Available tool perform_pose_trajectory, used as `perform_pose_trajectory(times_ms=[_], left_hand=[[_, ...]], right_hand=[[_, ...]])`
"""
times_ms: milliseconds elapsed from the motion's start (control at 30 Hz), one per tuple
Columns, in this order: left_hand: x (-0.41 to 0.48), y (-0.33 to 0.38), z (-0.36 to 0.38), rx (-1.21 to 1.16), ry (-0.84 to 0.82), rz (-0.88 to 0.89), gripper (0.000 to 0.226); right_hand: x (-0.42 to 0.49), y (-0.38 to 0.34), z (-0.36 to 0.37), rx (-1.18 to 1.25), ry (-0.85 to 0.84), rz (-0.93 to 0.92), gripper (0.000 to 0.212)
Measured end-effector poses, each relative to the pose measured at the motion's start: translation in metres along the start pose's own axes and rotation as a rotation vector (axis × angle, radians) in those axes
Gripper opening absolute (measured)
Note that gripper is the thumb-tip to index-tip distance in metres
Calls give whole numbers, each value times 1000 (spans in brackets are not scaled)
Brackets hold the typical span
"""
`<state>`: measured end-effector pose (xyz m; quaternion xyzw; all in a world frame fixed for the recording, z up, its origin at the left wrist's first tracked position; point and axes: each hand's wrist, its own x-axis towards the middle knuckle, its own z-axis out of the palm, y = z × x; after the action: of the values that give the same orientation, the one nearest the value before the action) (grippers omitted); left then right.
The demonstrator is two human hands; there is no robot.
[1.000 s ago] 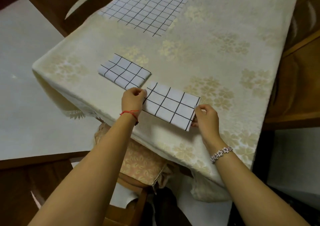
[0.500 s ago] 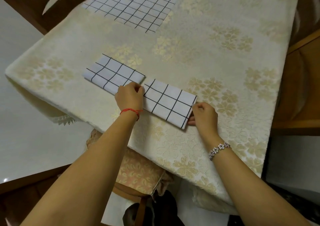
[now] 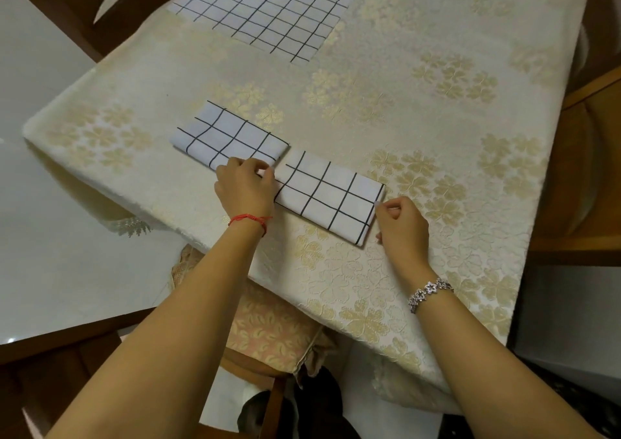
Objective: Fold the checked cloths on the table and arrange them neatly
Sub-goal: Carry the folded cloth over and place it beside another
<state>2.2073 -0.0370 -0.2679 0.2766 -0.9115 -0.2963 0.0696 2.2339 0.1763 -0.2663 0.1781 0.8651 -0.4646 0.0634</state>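
Observation:
Two folded white cloths with black checks lie side by side on the table, which has a cream floral tablecloth. The left folded cloth lies flat and almost meets the right folded cloth. My left hand pinches the left end of the right folded cloth, where the two cloths meet. My right hand is curled at its right end, fingertips at the edge. A large unfolded checked cloth lies spread flat at the far side.
Dark wooden chairs stand at the far left and along the right side. A chair with a floral cushion sits under the table's near edge. The pale floor shows to the left.
Both hands slid the right folded cloth up and left until it nearly touches the left folded one. My right fingers have eased back to its edge.

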Motion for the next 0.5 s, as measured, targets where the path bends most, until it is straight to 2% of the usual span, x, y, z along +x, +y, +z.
perform_pose_trajectory(times_ms=[267,500], left_hand=[[-15,-15,-41,-352,29,-51,23],[-39,-15,-108,-740,-64,-97,29]], right_hand=[[-22,-26,-6,123,94,-85,15],[-51,-66,-6,347,46,-191,16]])
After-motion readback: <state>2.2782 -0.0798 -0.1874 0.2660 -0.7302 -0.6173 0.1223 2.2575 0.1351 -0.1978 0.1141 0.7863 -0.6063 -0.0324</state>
